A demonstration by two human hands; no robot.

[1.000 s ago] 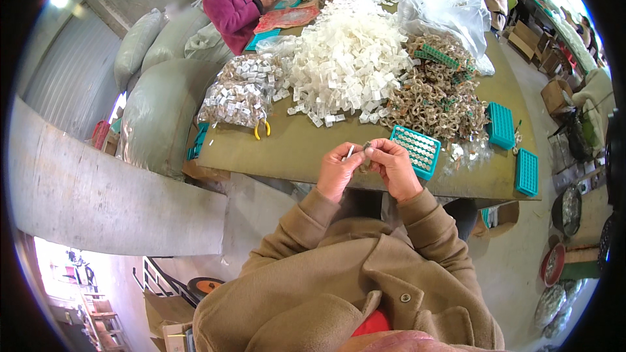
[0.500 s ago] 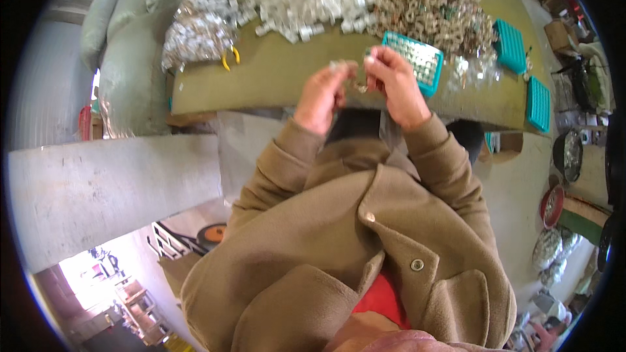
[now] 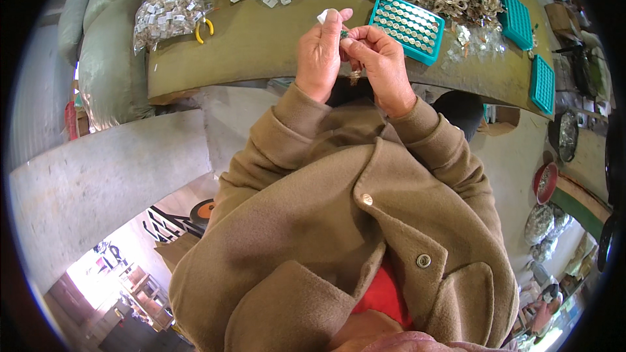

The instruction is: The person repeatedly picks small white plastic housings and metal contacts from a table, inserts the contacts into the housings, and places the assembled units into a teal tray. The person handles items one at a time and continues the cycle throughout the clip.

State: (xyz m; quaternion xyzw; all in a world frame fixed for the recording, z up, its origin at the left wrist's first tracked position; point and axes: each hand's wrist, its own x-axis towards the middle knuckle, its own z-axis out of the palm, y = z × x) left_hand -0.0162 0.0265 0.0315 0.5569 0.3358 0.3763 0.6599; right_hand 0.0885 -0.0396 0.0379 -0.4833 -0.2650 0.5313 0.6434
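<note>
Tray (image 3: 407, 28) on table (image 3: 261, 45), right of hands; pliers (image 3: 203, 29) to the left

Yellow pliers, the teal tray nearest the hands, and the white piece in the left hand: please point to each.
Yellow pliers (image 3: 203, 29), head view, on the handles.
Teal tray (image 3: 407, 29), head view, on its middle slots.
White piece (image 3: 323, 16), head view, on the part above the left thumb.

Three teal trays (image 3: 408, 27) (image 3: 516, 21) (image 3: 542, 84); one yellow-handled pliers (image 3: 204, 28); two hands (image 3: 319, 57) (image 3: 381, 65).
</note>
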